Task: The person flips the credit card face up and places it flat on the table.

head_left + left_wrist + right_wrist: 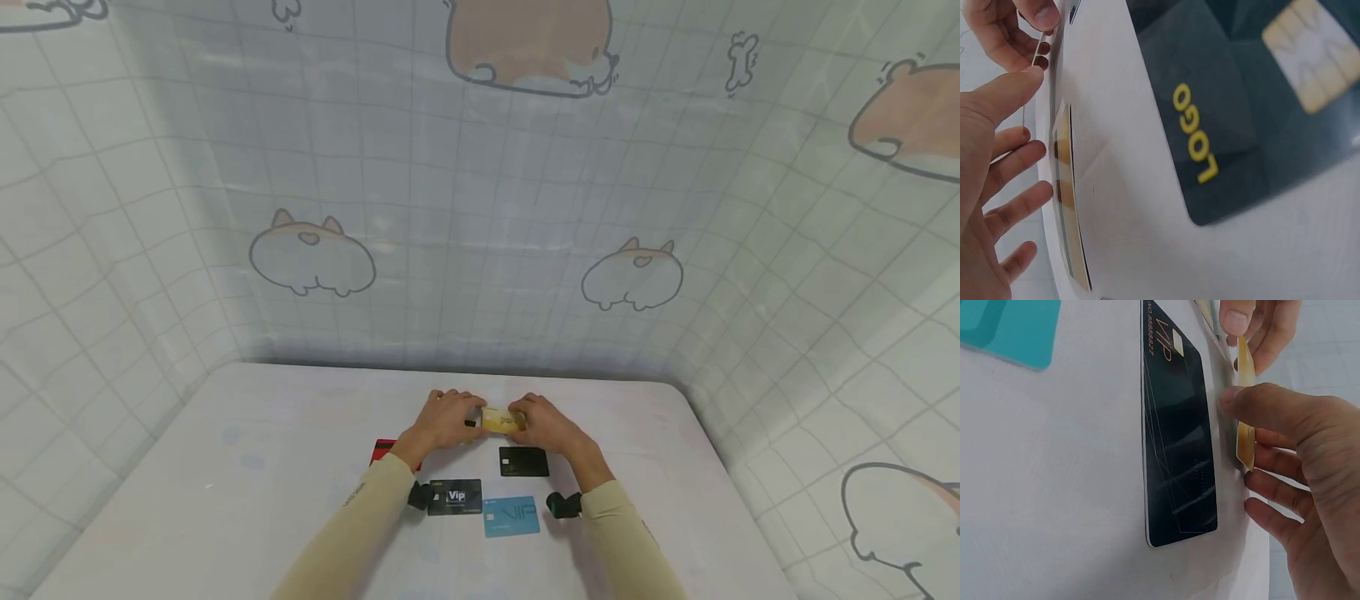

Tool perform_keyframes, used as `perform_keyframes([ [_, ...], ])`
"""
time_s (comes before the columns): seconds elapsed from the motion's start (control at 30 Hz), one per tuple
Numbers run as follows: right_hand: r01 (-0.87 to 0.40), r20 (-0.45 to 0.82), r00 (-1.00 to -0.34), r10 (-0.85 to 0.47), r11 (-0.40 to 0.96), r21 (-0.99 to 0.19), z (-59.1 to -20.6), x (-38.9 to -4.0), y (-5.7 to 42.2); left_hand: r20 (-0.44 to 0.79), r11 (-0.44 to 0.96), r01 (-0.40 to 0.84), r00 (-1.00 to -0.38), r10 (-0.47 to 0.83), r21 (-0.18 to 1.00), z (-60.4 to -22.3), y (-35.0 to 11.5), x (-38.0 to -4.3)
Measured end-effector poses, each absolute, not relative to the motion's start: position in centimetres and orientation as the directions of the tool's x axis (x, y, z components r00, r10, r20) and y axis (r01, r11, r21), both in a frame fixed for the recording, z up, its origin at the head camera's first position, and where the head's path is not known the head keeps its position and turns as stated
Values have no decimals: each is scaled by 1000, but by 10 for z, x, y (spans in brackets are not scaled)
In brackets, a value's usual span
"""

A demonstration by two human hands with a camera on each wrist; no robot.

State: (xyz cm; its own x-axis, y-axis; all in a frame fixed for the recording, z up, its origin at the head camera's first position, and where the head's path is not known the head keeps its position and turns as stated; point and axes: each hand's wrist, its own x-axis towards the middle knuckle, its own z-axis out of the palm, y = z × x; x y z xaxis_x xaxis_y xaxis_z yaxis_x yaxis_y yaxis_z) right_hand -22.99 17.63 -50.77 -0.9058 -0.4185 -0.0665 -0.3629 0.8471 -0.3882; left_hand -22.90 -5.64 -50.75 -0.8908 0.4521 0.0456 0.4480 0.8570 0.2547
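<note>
Both hands hold one yellow card at its ends, tilted up from the table. The left hand pinches one end between thumb and fingers, while the right hand pinches the other; in the right wrist view the yellow card stands edge-on. Beneath the left hand lies a gold card with a dark stripe, mostly hidden in the head view. Just nearer than the right hand is a black VIP card. A red card is partly covered by the left wrist.
Between the forearms lie a dark Vip card and a light blue VIP card. The white table is enclosed by sheets with a grid and dog print. Small black wrist cameras sit under the sleeves.
</note>
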Motion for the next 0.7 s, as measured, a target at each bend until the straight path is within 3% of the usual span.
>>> perform_keyframes([
  [0.7,-379,-75,-896,-437,843,-382,-502,-246,177,-8,886,414,-905,425,208,-504,-49,-240],
])
